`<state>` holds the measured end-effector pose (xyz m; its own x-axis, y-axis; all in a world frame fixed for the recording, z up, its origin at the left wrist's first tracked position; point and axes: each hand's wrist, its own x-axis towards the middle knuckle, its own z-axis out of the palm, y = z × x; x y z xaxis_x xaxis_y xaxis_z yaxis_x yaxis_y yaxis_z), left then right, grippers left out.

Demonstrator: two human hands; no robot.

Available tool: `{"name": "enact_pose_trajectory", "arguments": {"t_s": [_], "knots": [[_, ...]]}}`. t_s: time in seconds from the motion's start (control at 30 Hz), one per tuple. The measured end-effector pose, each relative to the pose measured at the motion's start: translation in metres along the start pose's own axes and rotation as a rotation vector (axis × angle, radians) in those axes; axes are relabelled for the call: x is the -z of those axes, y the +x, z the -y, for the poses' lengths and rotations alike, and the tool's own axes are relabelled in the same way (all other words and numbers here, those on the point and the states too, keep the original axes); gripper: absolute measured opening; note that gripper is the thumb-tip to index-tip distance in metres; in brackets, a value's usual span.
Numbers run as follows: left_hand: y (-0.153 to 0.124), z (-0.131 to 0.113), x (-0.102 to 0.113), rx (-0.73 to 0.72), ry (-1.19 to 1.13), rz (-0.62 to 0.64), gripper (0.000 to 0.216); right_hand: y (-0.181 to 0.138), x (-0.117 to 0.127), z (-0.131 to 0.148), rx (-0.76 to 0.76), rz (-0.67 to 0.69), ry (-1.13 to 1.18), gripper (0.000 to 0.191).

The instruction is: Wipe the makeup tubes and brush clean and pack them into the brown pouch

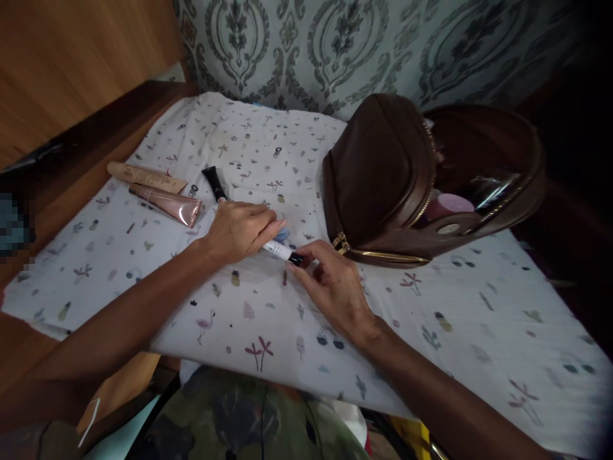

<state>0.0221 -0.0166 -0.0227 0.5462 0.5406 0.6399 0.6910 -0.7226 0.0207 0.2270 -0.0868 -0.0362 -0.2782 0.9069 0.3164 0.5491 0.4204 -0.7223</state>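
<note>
My left hand is closed round a slim white tube with a black cap, held low over the printed cloth. Thumb and fingers of my right hand pinch the black cap at the tube's other end. A tube with a black end lies just beyond my left hand, which hides part of it. Farther left, a beige tube and a shiny rose-gold tube rest side by side. Something blue shows by my left fingertips; I cannot make it out.
A brown leather cosmetic bag stands at the right with its top unzipped. Inside it a pink round item shows. A white cloth with small prints covers the table. Behind is a patterned wall; wooden furniture stands at the left.
</note>
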Motion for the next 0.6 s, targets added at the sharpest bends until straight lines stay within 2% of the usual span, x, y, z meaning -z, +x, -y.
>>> {"name": "enact_pose_trajectory", "arguments": {"t_s": [0.2, 0.33, 0.43, 0.5, 0.6], "knots": [[0.001, -0.001, 0.0, 0.001, -0.017, -0.017, 0.046, -0.001, 0.003, 0.004, 0.07, 0.031, -0.029, 0.022], [0.006, -0.005, 0.011, 0.004, 0.088, -0.156, 0.036, 0.0, 0.004, 0.005, 0.035, 0.029, -0.032, 0.028], [0.009, -0.018, 0.017, -0.058, 0.105, -0.25, 0.027, 0.001, 0.004, 0.004, 0.006, 0.006, -0.03, 0.028], [0.009, -0.032, 0.015, -0.146, 0.054, -0.244, 0.024, 0.001, 0.005, 0.003, 0.013, -0.019, -0.011, 0.025], [0.006, -0.046, 0.005, -0.225, -0.014, -0.151, 0.023, 0.001, 0.005, 0.001, 0.038, -0.067, 0.019, 0.021]]}}
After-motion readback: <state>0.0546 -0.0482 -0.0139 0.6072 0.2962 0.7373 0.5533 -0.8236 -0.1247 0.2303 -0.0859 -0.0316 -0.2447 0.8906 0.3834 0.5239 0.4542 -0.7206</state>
